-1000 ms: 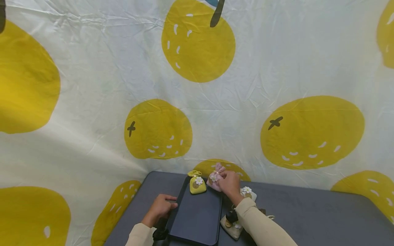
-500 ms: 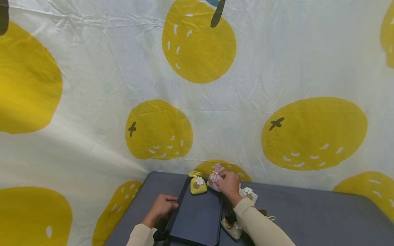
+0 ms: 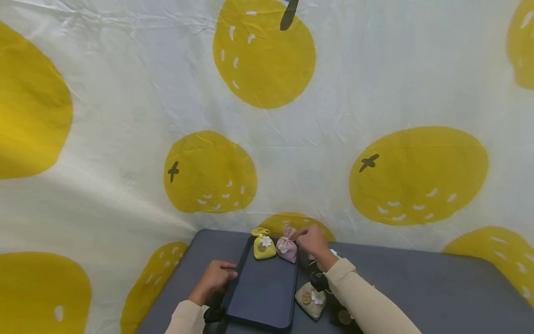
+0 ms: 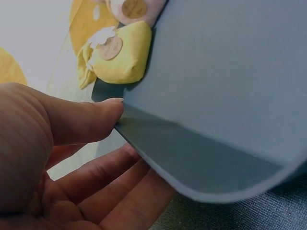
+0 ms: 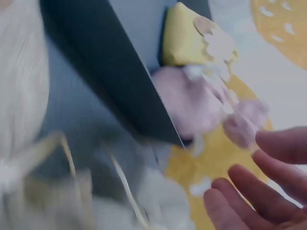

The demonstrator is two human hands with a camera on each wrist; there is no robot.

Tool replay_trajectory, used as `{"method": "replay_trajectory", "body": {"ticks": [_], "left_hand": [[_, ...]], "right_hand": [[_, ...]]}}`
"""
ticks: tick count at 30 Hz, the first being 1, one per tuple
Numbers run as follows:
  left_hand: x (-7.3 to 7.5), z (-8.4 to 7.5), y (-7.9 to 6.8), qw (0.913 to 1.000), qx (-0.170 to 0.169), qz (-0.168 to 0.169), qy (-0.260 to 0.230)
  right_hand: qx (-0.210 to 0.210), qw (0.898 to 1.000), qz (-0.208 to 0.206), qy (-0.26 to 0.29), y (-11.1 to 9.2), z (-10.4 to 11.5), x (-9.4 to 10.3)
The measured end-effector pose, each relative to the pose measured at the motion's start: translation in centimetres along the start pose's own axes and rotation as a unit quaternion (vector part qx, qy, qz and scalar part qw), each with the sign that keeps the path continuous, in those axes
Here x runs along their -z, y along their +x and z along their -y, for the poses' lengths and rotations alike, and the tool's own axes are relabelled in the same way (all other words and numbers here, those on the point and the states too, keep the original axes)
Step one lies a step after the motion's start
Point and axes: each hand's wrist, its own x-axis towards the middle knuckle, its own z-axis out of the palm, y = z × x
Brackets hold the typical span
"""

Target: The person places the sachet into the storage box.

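My left hand (image 3: 214,279) holds the left rim of a dark rectangular tray (image 3: 260,292); in the left wrist view the thumb lies at the rim and the other fingers reach underneath. At the tray's far end a yellow drawstring pouch (image 3: 264,249) with a white flower sits beside a pink drawstring pouch (image 3: 287,249). The pink one leans in the far right corner, its gathered neck over the rim. Just right of that neck is my right hand (image 3: 314,242); in the right wrist view its fingers are loosely bent, with nothing between them.
Right of the tray, a beige pouch (image 3: 309,301) with a flower lies on the grey table (image 3: 417,287). A dark brown pouch (image 3: 344,317) and a pale pouch (image 5: 163,199) are partly hidden by the right arm. A fruit-print cloth (image 3: 300,162) hangs behind the table.
My right hand has let go of the pink pouch and shifted slightly to the right. The pouch now rests in the tray's far right corner. My left hand stays at the rim.
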Motion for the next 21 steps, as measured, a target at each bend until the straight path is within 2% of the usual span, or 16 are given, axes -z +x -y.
{"method": "replay_trajectory", "body": {"ticks": [4, 8, 11, 16, 21], "left_hand": [[0.2, 0.0, -0.1, 1.0000, 0.000, -0.006, -0.004], [0.4, -0.1, -0.2, 0.9999, 0.001, -0.012, -0.002], [0.5, 0.0, -0.1, 0.9999, 0.001, -0.012, 0.001], [0.2, 0.1, -0.2, 0.9999, -0.001, -0.011, -0.002], [0.1, 0.0, -0.3, 1.0000, -0.001, -0.009, 0.001]], "right_hand": [[-0.007, 0.999, 0.044, -0.012, -0.9, 0.3, 3.2], [-0.011, 0.998, 0.064, -0.018, -2.0, -0.2, 5.9], [0.000, 0.998, 0.060, -0.026, -3.1, -1.1, 7.7], [0.006, 0.998, 0.045, -0.040, -6.2, -3.1, 10.4], [-0.056, 0.996, 0.042, -0.048, -9.6, -5.2, 12.2]]}}
